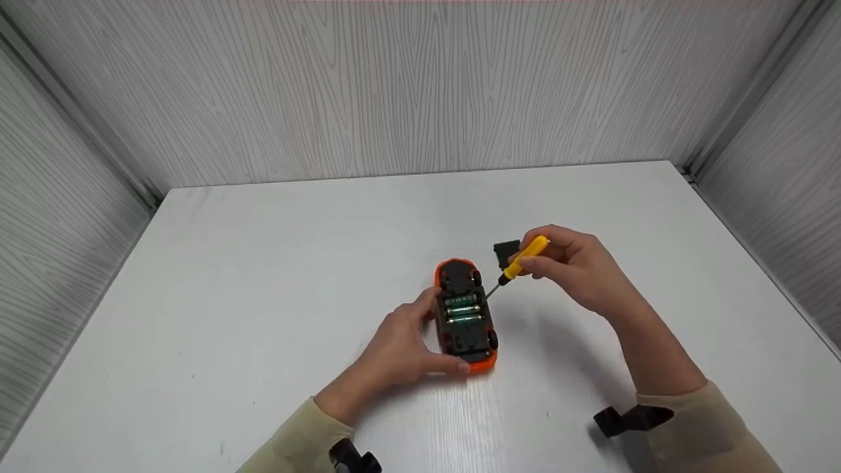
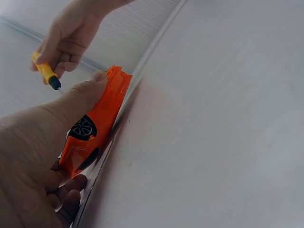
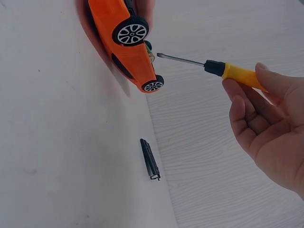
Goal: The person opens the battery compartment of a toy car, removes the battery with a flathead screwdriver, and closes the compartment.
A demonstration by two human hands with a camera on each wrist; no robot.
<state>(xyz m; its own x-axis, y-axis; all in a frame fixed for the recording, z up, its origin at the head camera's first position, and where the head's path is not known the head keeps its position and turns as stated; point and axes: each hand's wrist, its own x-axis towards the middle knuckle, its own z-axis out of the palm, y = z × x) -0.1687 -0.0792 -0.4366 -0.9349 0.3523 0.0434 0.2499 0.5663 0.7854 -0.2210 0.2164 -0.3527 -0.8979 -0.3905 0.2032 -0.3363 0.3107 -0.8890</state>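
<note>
The toy car (image 1: 468, 336) lies roof down on or just over the table (image 1: 282, 263) — whether it bears on the top or is held a little clear I cannot tell. Its long axis runs away from the person, the far end leaning slightly left, and the three batteries (image 1: 464, 310) sit in its belly crosswise to that axis, facing up.

The left hand (image 1: 401, 345) grips the car from the left and the near end: its thumb lies on the orange end closest to the person, its fingers along the left flank. It is the nearer hand to the batteries, yet the right side of their bay is free of its fingers.

The right hand (image 1: 575, 263) pinches the yellow handle of the screwdriver (image 1: 527, 253), to the right of the car and higher up. The shaft slants down and left, back towards the person, so its tip points at the right-hand ends of the batteries. In the right wrist view a small gap shows between tip and battery — close, but apart.

The black cover (image 1: 506, 249) lies beyond the car's far right corner, partly behind the right hand.
</note>
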